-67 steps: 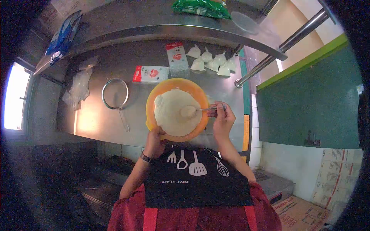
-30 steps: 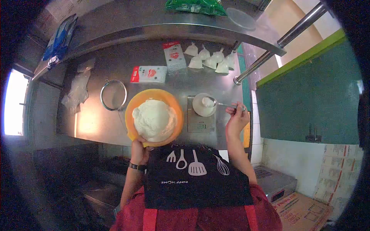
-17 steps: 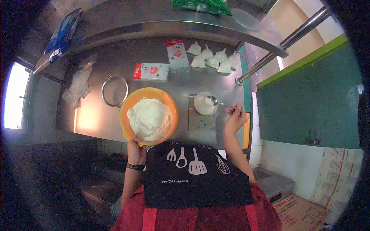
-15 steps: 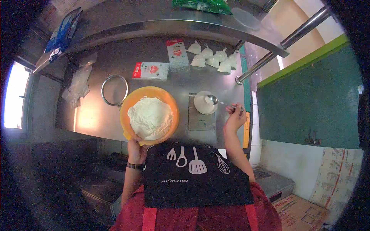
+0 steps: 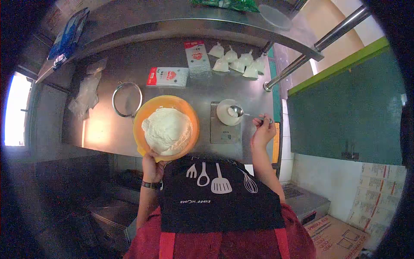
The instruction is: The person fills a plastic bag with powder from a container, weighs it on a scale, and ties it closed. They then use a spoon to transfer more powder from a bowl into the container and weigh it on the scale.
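Note:
My left hand [image 5: 152,166] grips the near rim of an orange bowl [image 5: 195,134], fingers closed on its edge. A big heap of white powder [image 5: 167,129] fills that bowl. On the right, my right hand [image 5: 264,125] is closed round the handle of a metal spoon [image 5: 238,110]. The spoon's bowl carries some white powder and is over a small white bowl [image 5: 223,121]. This white bowl rests on a flat kitchen scale [image 5: 218,137], whose small display faces me.
A round sieve [image 5: 141,100] lies left of the orange bowl. Behind are red-and-white packs [image 5: 170,77], several tied bags of white powder [image 5: 237,64] and clear plastic bags [image 5: 88,93]. A metal shelf [image 5: 181,26] crosses above the steel table [image 5: 172,54].
The view has shifted very slightly. Both hands keep their holds, and the spoon stays over the white bowl with little visible movement.

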{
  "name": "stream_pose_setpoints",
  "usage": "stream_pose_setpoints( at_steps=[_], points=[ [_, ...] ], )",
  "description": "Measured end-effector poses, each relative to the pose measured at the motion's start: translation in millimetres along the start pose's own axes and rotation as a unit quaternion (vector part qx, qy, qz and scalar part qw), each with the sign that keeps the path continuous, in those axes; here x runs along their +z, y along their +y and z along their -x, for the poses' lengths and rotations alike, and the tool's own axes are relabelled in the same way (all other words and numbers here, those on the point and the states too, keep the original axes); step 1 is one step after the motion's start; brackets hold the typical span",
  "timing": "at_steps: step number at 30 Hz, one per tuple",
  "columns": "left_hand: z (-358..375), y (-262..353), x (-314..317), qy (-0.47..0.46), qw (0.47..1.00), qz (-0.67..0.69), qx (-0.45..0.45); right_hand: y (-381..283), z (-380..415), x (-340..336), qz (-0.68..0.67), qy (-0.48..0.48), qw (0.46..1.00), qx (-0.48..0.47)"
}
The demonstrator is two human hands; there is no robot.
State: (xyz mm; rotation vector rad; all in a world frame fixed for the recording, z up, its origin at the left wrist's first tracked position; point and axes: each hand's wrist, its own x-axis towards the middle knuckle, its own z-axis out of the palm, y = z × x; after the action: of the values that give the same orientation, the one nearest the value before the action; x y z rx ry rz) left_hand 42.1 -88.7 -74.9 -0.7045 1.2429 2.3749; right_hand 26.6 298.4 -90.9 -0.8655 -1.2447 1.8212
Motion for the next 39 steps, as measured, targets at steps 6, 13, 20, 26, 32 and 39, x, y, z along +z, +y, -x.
stream_pose_setpoints(
  at_steps=[6,13,20,26,32,39],
  points=[
    [-4,-2,-7,0.014,1.000,-0.001,-0.002,0,-1,-1,-0.007,0.003,1.000,0.000],
    [-1,1,-3,-0.013,1.000,-0.018,-0.007,0,2,-1,0.015,-0.009,1.000,-0.023],
    [0,1,-3,-0.002,1.000,0.012,-0.021,1,4,-1,0.063,-0.042,0.993,-0.086],
    [-3,-7,-11,0.041,0.999,0.027,0.004,4,6,-1,0.063,-0.029,0.994,-0.080],
    [7,4,9,0.008,1.000,0.027,0.005,12,-4,-8,-0.007,0.013,0.999,0.032],
    [2,-1,0,0.017,1.000,0.008,-0.001,0,-1,-2,-0.027,0.006,0.999,0.022]
  ],
)
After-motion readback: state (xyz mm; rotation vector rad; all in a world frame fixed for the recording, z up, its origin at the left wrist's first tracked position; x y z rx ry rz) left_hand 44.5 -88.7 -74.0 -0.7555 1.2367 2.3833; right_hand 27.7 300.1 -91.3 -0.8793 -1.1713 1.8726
